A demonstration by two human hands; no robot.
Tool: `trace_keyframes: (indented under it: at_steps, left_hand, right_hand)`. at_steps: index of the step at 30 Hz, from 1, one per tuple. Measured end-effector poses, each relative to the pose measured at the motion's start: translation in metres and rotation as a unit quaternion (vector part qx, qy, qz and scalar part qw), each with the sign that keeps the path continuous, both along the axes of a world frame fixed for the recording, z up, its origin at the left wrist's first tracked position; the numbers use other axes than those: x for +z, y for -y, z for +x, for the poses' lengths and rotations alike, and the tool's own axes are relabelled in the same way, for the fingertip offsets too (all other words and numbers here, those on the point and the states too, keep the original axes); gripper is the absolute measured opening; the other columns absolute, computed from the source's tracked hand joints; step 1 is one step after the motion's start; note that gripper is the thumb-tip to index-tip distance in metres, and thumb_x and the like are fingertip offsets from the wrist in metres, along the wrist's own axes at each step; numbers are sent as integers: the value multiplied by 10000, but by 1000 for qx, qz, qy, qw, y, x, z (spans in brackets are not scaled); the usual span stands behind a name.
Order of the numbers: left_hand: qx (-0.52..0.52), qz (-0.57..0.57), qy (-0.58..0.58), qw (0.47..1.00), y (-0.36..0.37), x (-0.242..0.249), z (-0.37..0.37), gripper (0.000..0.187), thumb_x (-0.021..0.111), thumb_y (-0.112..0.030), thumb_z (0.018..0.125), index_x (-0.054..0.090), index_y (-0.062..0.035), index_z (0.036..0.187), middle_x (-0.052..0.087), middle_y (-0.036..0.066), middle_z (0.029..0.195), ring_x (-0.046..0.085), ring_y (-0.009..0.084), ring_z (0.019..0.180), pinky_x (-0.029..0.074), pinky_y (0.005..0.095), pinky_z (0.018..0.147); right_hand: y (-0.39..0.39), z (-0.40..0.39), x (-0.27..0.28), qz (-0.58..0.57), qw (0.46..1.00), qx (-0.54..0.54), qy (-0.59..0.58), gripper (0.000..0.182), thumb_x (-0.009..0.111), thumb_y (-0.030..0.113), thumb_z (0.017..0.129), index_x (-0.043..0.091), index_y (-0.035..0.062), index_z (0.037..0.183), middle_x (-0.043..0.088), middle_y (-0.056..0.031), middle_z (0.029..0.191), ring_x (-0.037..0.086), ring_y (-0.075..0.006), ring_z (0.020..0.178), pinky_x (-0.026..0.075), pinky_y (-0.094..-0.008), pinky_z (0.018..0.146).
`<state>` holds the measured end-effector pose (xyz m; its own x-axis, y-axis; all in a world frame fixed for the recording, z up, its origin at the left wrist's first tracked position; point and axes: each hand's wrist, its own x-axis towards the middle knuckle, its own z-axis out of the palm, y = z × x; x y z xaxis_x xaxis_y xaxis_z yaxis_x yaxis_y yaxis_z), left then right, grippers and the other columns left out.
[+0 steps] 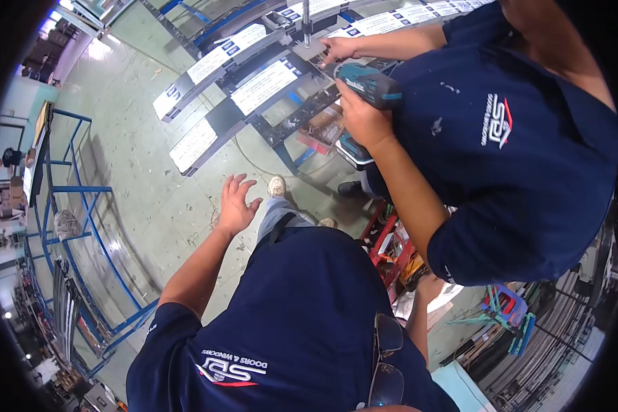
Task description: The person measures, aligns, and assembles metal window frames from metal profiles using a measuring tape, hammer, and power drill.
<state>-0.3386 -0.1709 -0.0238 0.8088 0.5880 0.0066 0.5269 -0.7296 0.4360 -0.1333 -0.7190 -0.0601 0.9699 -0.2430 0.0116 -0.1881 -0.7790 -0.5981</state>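
My left hand (237, 206) hangs in the air over the floor with its fingers spread, holding nothing. Closest to it are the ends of long profiles with white printed labels (193, 144). On my other side, my right hand (429, 288) is partly covered by a co-worker's sleeve; its fingers cannot be made out. It is near a red tool cart (390, 271) filled with loose items. The co-worker grips a teal and black Makita power drill (367, 84) in one hand. Their other hand (342, 49) touches the profiles close to an upright metal rod (307, 27).
A small red box (323, 130) with loose small parts sits below the profiles. Blue metal racks (82, 189) stand at the left on the green floor (144, 172). A blue and red plastic stool (508, 309) and stacked long bars (563, 336) are at the lower right.
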Motion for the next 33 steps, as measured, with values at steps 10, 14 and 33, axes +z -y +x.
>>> trace_keyframes:
  at_steps: [10, 14, 33]
  left_hand:
    - [-43, -21, 131, 990, -46, 38, 74, 506, 769, -161, 774, 606, -129, 1252, 497, 132, 1402, 336, 438, 1397, 316, 523, 1133]
    - [-57, 18, 167, 984, -98, 47, 90, 517, 783, -155, 761, 607, -124, 1245, 499, 132, 1399, 355, 433, 1383, 326, 518, 1126]
    - [-45, -36, 141, 988, -193, 28, 66, 478, 794, -145, 744, 635, -127, 1194, 502, 103, 1402, 367, 375, 1388, 282, 543, 1134]
  right_hand:
    - [-218, -17, 168, 136, 897, 299, -294, 239, 619, 101, 941, 657, 16, 1161, 705, -175, 1010, 689, -190, 906, 521, -320, 807]
    - [-344, 7, 218, 81, 867, 485, -75, 245, 569, 49, 951, 646, -8, 1177, 709, -140, 991, 692, -230, 948, 514, -317, 858]
    - [-615, 301, 116, -374, 634, 675, -49, 320, 685, 257, 853, 703, 34, 1083, 710, -189, 1085, 687, -314, 1021, 545, -412, 864]
